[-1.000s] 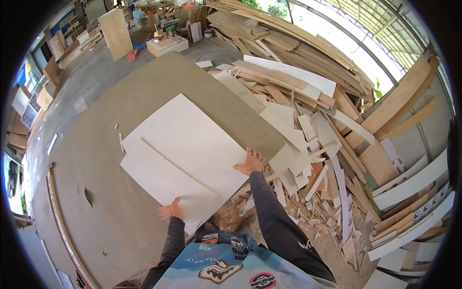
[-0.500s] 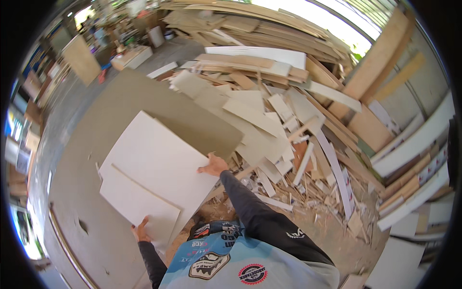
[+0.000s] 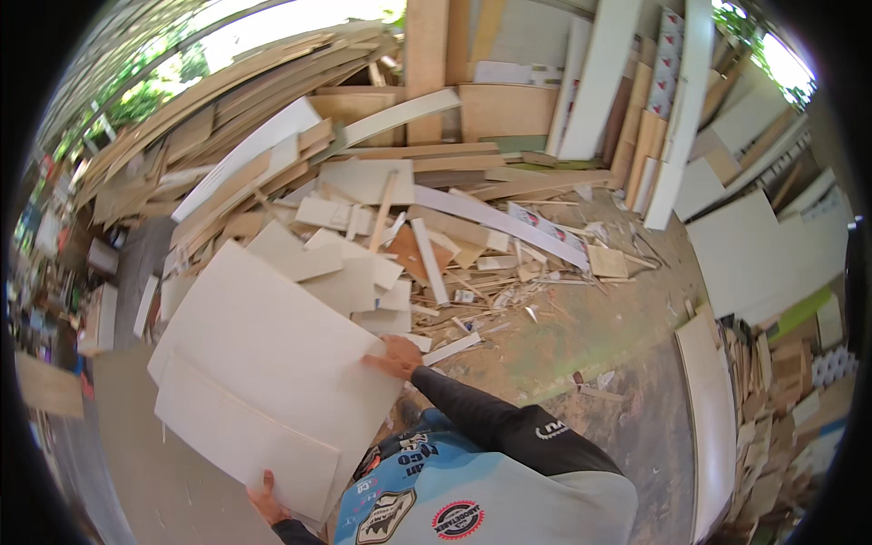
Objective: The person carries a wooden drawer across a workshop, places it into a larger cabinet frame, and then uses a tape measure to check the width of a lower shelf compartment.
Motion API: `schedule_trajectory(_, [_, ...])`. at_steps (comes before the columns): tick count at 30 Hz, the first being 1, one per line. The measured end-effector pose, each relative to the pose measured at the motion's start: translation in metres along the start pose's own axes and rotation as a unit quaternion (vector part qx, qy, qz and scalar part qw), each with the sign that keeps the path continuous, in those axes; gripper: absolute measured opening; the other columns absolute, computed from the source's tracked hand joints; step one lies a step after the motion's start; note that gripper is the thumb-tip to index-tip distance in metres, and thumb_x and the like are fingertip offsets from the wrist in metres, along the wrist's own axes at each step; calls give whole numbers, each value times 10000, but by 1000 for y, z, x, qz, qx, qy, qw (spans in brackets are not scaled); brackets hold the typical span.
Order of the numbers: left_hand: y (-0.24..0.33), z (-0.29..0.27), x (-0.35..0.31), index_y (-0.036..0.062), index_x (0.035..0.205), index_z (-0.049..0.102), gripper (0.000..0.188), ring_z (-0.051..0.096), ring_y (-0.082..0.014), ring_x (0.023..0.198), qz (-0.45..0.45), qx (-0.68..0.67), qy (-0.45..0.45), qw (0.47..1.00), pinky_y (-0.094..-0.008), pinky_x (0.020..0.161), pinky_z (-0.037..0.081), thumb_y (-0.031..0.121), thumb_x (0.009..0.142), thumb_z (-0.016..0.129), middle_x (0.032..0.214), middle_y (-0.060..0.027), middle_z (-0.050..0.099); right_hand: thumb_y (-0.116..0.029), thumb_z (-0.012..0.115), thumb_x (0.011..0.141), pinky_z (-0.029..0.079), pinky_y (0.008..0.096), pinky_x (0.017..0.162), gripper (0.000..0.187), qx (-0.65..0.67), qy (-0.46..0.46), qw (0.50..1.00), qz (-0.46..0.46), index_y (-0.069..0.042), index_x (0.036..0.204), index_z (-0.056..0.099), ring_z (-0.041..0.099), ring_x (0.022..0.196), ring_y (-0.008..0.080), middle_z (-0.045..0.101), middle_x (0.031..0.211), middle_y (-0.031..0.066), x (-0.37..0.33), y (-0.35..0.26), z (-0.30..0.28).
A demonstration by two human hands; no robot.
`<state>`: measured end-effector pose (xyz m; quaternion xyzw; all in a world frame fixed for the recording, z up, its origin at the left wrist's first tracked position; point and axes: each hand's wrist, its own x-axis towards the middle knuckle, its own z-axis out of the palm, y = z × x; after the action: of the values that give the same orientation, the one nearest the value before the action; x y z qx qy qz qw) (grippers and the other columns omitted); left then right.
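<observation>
left hand [image 3: 264,502] partly hidden by panels [image 3: 243,431], left sleeve [image 3: 296,533] cropped

2 white panels [image 3: 282,327] [image 3: 245,427], 2 grips [image 3: 265,501] [image 3: 397,356]

The blue and grey shirt [image 3: 536,495] has dark sleeves [image 3: 477,409] and a round badge [image 3: 459,520].

Daylight makes the picture bright. The wide white open gap [image 3: 272,20] far ahead and left of the right grip [image 3: 393,356] shines so hard that much of it is plain white. A smaller bright gap [image 3: 788,68] glows far ahead and right. The big flat white sheet [image 3: 282,318] just left of the grip has soft, even light. The jumble of small mixed things [image 3: 54,245] far left of the grip looks fuzzy. The long pale board [image 3: 710,418] to its right looks bent near the round black edge.
</observation>
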<state>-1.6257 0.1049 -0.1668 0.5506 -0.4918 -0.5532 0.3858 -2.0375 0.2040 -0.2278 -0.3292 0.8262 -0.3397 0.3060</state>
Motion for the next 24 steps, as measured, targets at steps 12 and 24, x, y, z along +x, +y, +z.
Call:
schedule_trajectory(12, [68, 318, 70, -46, 1180, 473, 521, 580, -210, 928, -33, 116, -496, 860, -324, 832, 463, 100, 736, 702, 1062, -120, 587, -391, 692, 647, 477, 336, 624, 471, 157, 311, 893, 286, 21, 874, 674, 633, 639, 246, 655, 717, 159, -154, 177, -155])
schedule_trajectory(24, [-38, 612, -5, -12, 1230, 461, 484, 586, -196, 963, -114, 71, -619, 774, -319, 823, 487, 48, 778, 622, 1113, -108, 578, -299, 649, 704, 446, 348, 650, 363, 101, 411, 797, 431, 25, 866, 675, 618, 698, 242, 652, 740, 160, -184, 379, -299])
